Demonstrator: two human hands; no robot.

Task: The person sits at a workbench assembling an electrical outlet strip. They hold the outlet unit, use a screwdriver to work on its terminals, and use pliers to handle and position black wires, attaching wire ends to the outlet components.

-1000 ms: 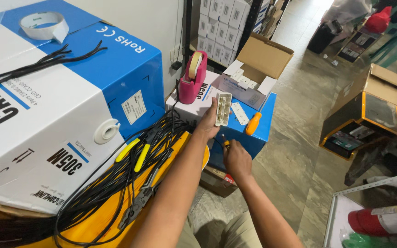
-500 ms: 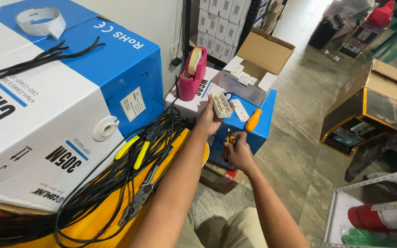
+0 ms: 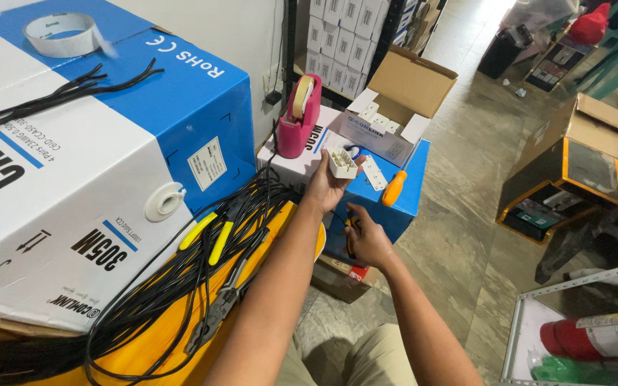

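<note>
Stacked cartons fill a storeroom with a tiled floor (image 3: 466, 236). At twelve o'clock from the left hand (image 3: 327, 187), its fingers pinch a white wall socket module (image 3: 342, 163) upright above a blue box (image 3: 402, 204). At five o'clock from it, the right hand (image 3: 368, 241) is closed around a dark-handled tool (image 3: 350, 227). An orange-handled screwdriver (image 3: 394, 189) lies on the box, and a pink tape dispenser (image 3: 299, 119) stands at ten o'clock.

A stockroom or electrical supply workshop: a big blue-and-white cable carton (image 3: 73, 179) at 9 o'clock, stacked small white boxes (image 3: 337, 36) on shelving at 12 o'clock, open cardboard boxes (image 3: 574, 179) on the concrete floor (image 3: 466, 236) at 3 o'clock.
</note>
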